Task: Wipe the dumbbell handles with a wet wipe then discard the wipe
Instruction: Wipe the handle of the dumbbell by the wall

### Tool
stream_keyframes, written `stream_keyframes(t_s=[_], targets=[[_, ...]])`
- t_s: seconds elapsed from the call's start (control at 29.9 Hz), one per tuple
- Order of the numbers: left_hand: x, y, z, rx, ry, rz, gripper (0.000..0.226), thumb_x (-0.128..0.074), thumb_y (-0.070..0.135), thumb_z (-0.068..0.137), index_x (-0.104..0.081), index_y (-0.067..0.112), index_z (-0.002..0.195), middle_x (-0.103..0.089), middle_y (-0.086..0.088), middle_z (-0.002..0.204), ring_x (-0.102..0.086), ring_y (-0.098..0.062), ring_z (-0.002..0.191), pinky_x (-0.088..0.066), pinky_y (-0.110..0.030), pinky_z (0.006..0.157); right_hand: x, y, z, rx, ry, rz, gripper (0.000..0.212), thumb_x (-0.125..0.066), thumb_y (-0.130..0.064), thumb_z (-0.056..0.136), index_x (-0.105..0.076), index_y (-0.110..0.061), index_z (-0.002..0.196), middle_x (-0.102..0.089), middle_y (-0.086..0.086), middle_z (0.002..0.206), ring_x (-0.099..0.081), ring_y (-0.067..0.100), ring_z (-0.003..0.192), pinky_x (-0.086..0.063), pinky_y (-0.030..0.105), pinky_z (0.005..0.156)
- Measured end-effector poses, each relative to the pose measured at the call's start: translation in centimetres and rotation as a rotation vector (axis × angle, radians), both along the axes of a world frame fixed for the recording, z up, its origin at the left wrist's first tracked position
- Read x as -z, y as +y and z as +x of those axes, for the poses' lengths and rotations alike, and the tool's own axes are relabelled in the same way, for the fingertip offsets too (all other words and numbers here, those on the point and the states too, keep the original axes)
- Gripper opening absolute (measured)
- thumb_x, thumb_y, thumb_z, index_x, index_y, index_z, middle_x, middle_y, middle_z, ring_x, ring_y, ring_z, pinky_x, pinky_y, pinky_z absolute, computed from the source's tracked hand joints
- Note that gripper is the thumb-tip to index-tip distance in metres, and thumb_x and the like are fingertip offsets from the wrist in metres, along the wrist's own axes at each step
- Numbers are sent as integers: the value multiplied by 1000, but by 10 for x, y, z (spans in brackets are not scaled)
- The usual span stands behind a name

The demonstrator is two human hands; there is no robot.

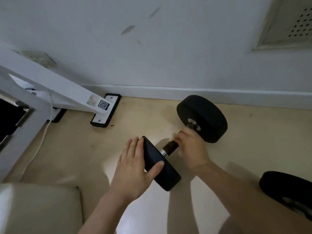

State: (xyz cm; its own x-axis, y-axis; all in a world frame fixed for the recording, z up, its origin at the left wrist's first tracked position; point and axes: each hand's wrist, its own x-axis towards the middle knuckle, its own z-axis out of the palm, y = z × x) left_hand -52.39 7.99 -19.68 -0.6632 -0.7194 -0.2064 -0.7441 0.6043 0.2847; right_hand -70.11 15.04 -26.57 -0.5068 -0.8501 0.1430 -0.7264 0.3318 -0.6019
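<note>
A black dumbbell (205, 118) lies on the pale floor near the wall, its handle (169, 147) running from lower left to upper right. My left hand (135, 168) grips the near weight head (160, 166), fingers over its outer face and thumb on its rim. My right hand (190, 146) is closed around the middle of the handle, and a small pale edge of a wipe (173, 135) shows at its fingers. Most of the wipe is hidden in the hand.
A second black dumbbell (287, 188) lies at the lower right edge. A white desk leg with a black-edged foot (105, 114) and a white cable (42, 137) stand at the left. A cream cushion (38, 208) fills the lower left corner. The white wall and skirting (168, 92) run just behind.
</note>
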Motion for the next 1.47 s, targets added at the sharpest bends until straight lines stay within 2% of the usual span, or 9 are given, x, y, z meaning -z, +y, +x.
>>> stream_keyframes(t_s=[0.17,0.27,0.4,0.5,0.67,0.87,1.0,1.34,1.47], targets=[[12,11,-1,2,270,-128,60,-43,55,87,-32,29,139,-30,1,139,-33,-21,126,-45,-44,99,6,-19,-13,-40,38,-14,14,-70,-6,79,-72,-14,91,-62,2,94,-62,18,91,-52,34,88],[24,6,4,30,156,-153,91,-46,75,72,-21,28,146,-20,-5,150,-22,-28,139,-34,-46,109,7,-29,-12,167,-51,-83,8,-65,-10,86,-72,-9,90,-63,5,94,-63,20,89,-52,32,87],[23,-13,4,51,28,-144,121,-50,83,56,0,26,150,-7,-6,155,-4,-26,143,-25,-49,114,2,-31,8,-116,13,-31,12,-70,-5,80,-72,-13,89,-61,0,86,-61,14,76,-56,32,76],[21,-28,3,51,69,-116,122,-56,80,61,13,30,148,6,0,157,9,-20,144,-13,-42,119,8,-53,-22,194,-43,-83,8,-63,-10,86,-72,-9,86,-63,6,97,-63,21,95,-52,38,89],[29,-57,10,10,335,39,112,-61,73,59,-13,28,150,-10,8,156,-7,-10,145,-18,-32,116,5,-55,25,-137,-22,-58,9,-63,-5,84,-70,-10,87,-58,1,84,-61,18,75,-53,29,73],[42,-80,13,-136,518,157,95,-64,63,63,-26,29,144,-20,12,154,-18,-3,141,-28,-34,114,4,-84,17,96,-60,-104,7,-63,-10,87,-69,-10,83,-54,0,85,-59,16,77,-53,32,79],[32,-79,10,36,517,-91,56,-56,46,82,-44,23,132,-31,2,147,-30,-17,135,-33,-37,106,11,-90,-1,61,-78,-70,11,-65,-8,85,-71,-10,94,-61,2,100,-63,17,92,-51,34,92],[-6,-69,-22,692,-398,-475,50,-41,19,82,-44,11,131,-36,-22,141,-20,-43,139,4,-60,111,13,-114,-1,168,-129,-124,10,-62,-12,88,-70,-12,93,-59,-4,100,-60,9,92,-46,22,93],[-19,-88,-49,865,-649,-544,53,-60,17,87,-37,11,134,-41,-22,136,-39,-43,126,-19,-59,111,2,-119,13,103,-197,-18,13,-58,-18,91,-69,-14,95,-58,-2,100,-60,11,91,-48,24,91]])
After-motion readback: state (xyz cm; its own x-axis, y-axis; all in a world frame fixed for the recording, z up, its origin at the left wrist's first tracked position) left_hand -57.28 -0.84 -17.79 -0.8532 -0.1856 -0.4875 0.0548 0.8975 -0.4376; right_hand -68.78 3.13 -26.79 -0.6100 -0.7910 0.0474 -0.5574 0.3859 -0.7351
